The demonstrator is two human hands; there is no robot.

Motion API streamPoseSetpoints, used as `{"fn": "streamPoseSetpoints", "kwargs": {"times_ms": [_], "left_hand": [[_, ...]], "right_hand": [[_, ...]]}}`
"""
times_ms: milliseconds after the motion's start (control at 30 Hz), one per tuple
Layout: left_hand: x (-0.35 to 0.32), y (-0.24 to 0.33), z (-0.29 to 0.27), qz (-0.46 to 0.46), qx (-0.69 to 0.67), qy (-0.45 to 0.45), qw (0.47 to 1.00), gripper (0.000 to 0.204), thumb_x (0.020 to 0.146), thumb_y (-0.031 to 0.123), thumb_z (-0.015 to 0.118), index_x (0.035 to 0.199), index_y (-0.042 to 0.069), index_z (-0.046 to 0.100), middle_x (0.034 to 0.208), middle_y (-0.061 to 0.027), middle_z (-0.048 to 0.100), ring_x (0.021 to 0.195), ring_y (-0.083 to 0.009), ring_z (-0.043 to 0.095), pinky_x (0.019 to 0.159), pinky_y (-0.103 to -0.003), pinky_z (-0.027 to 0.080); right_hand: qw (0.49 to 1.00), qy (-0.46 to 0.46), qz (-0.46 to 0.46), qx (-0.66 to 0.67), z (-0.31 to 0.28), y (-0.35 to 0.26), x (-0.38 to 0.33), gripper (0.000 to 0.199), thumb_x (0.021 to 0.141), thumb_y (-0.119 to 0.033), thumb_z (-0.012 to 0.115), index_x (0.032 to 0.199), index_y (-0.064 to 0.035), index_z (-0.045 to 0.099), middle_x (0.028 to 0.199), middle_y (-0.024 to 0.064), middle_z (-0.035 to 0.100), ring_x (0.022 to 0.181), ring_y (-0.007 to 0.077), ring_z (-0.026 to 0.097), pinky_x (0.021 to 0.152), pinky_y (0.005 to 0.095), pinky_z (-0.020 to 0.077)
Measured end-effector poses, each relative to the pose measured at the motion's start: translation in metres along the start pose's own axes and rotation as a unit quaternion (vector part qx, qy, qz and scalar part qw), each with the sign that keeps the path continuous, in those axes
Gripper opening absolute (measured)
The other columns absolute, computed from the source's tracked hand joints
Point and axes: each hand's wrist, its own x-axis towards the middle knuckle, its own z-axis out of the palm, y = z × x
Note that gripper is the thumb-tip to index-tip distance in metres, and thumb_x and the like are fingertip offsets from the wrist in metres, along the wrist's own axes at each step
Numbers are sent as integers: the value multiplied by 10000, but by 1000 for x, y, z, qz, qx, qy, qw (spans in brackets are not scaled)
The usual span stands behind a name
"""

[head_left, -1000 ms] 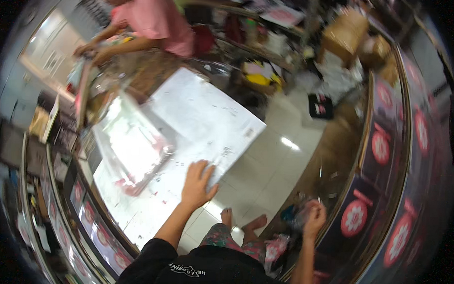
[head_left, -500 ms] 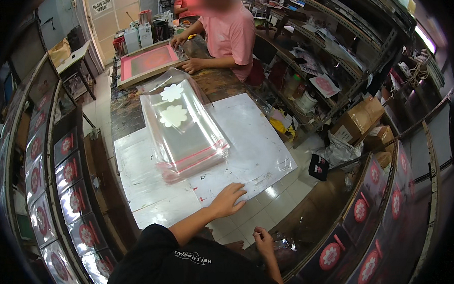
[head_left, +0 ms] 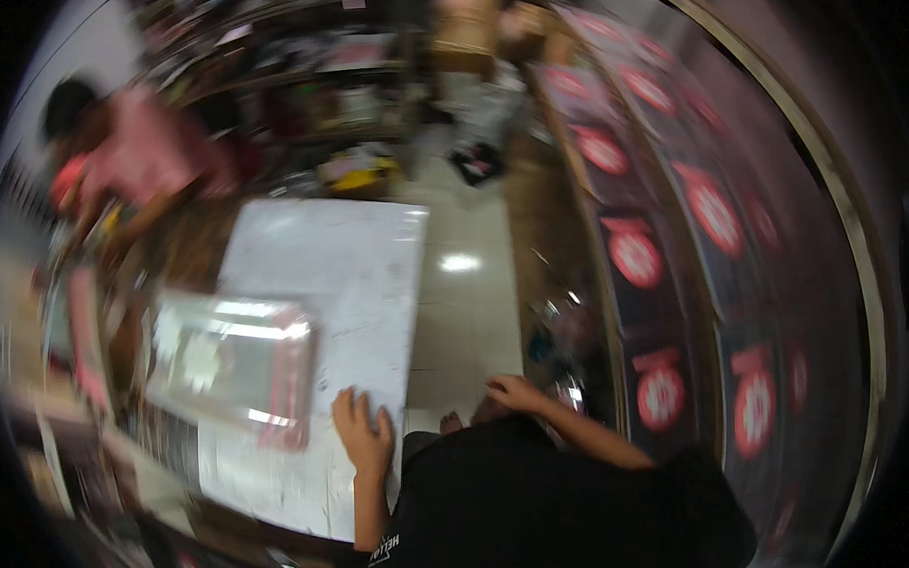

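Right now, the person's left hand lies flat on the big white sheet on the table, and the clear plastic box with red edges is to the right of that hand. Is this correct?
Not quite. In the head view the left hand does lie flat on the big white sheet, but the clear plastic box with red edges is to the left of that hand, not the right.

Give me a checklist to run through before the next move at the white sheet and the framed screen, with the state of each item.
1. Left hand flat on the near edge of the white sheet: ok.
2. Right hand off the table, out over the floor, fingers curled, holding nothing I can make out: cannot tell.
3. Framed screen resting on the sheet, to the left of the left hand and apart from it: ok.
4. Sheet lying flat on the table: cannot tell, the picture is blurred.
5. Person in pink stands at the far end, hands away from the sheet: ok.
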Motion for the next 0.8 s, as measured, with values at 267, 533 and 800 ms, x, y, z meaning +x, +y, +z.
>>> {"fn": "streamPoseSetpoints", "kwargs": {"times_ms": [267,533,800], "left_hand": [[3,-4,17,42,-5,-7,999,362,838,76,647,1172,-45,574,1329,-247,516,1260,-453,450,1076,-536,346],[4,3,5,3,-25,3,1000,363,806,112,689,1134,-25,617,1303,-243,537,1262,-450,465,1088,-542,344],[3,0,-5,7,-41,39,998,366,798,151,712,1126,14,629,1286,-197,550,1255,-401,486,1100,-524,358]], "right_hand": [[957,116,238,121,64,140,-79,345,854,-317,652,1041,-29,689,994,211,704,961,350,683,838,437,533],[934,-11,347,82,84,233,-133,399,914,-333,561,1153,-31,665,1087,219,687,954,340,678,824,439,531],[941,-33,237,238,54,131,-4,311,947,-159,587,1205,13,606,951,136,680,737,233,680,604,344,532]]}}
